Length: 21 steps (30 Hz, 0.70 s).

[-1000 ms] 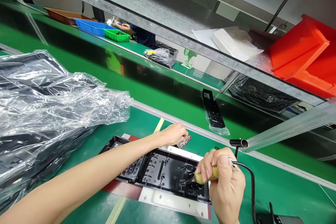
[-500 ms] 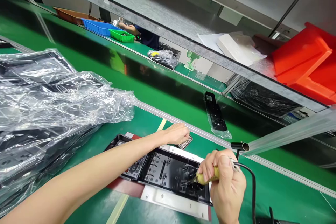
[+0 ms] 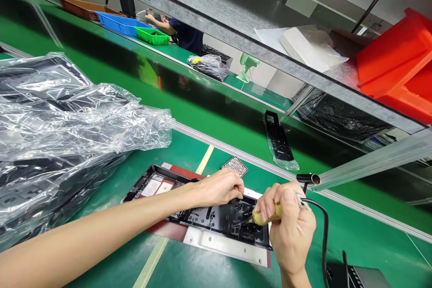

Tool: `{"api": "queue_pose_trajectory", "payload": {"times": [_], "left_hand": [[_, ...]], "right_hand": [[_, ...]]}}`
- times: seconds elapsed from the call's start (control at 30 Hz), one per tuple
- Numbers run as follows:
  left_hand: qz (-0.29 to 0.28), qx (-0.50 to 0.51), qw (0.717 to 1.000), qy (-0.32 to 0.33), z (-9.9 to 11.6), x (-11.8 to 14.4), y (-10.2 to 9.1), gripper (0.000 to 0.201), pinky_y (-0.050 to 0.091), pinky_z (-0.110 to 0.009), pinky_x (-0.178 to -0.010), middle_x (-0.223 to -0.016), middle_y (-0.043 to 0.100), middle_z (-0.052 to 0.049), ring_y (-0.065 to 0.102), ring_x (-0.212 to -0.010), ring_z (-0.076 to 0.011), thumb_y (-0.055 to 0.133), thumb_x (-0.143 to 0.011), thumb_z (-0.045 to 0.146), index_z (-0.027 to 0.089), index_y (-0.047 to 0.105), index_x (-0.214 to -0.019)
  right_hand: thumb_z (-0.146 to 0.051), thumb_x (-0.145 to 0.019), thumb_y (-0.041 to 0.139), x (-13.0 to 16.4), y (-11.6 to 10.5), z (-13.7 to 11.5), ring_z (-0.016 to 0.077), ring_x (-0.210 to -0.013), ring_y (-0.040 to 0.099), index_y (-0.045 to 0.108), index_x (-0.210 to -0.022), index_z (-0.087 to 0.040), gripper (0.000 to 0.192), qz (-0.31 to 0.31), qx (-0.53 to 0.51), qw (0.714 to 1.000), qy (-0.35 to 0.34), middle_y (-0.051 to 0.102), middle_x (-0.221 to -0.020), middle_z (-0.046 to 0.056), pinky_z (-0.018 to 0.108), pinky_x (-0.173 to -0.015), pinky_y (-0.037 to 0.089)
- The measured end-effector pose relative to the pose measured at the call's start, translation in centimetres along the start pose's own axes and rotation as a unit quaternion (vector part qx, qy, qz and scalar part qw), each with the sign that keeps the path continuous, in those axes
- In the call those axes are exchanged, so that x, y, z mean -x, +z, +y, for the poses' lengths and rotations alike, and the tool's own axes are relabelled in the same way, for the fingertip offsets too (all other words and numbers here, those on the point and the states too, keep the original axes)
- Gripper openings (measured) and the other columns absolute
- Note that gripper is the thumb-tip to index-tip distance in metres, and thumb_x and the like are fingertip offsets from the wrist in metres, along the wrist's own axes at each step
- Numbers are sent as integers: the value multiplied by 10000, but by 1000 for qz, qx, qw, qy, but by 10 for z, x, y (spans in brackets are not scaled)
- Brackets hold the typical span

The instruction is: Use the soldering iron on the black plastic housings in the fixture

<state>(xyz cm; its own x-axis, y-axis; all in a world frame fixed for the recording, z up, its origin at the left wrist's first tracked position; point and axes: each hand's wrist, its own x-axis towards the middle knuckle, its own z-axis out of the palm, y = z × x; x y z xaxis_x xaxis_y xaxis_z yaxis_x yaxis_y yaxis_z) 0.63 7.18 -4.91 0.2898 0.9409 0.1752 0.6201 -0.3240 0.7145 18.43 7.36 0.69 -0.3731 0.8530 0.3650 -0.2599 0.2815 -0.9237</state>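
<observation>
Since a moment ago my left hand (image 3: 219, 187) has come off the small tray of tiny parts (image 3: 235, 166) by the rail and now sits on the black plastic panel (image 3: 202, 213), fingertips pinched together over its right end (what they pinch is too small to tell). My right hand (image 3: 290, 229) is wrapped tight round the yellow-handled iron (image 3: 266, 217), tip down on the panel just beside my left fingers. That panel lies on a red-and-white fixture plate (image 3: 222, 245), with clear plastic bags (image 3: 74, 121) well to its left.
</observation>
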Motion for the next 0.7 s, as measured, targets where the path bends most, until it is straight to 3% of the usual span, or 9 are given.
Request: {"api": "queue_pose_trajectory", "payload": {"times": [0.1,0.37,0.5,0.7], "left_hand": [[-25,-25,998,49,4,1,4,192,439,-282,-802,-854,731,-46,626,-919,-203,580,-934,128,174,750,-859],[-46,-163,969,182,0,2,13,159,384,-307,-649,-802,656,-46,527,-786,-200,579,-907,70,169,684,-840],[-53,-218,953,201,1,1,15,155,380,-332,-654,-785,616,-50,505,-786,-212,597,-903,85,166,627,-775],[-51,-186,963,186,0,6,12,164,389,-318,-663,-808,633,-39,500,-764,-204,558,-877,31,178,626,-857]], "right_hand": [[-321,-1037,483,0,1,-1,105,-519,469,498,-788,-223,268,4,-1,1000,2,480,-596,-46,284,-541,493],[-311,-1037,483,0,-1,1,111,-530,477,490,-762,-222,289,0,3,1000,0,477,-587,-43,284,-555,469],[-310,-1037,483,0,-1,1,110,-531,483,492,-763,-222,288,-1,2,1000,1,480,-587,-43,279,-554,464],[-323,-1036,485,0,-1,0,109,-531,475,490,-773,-224,281,-3,-1,1000,4,479,-592,-47,283,-560,471]]}}
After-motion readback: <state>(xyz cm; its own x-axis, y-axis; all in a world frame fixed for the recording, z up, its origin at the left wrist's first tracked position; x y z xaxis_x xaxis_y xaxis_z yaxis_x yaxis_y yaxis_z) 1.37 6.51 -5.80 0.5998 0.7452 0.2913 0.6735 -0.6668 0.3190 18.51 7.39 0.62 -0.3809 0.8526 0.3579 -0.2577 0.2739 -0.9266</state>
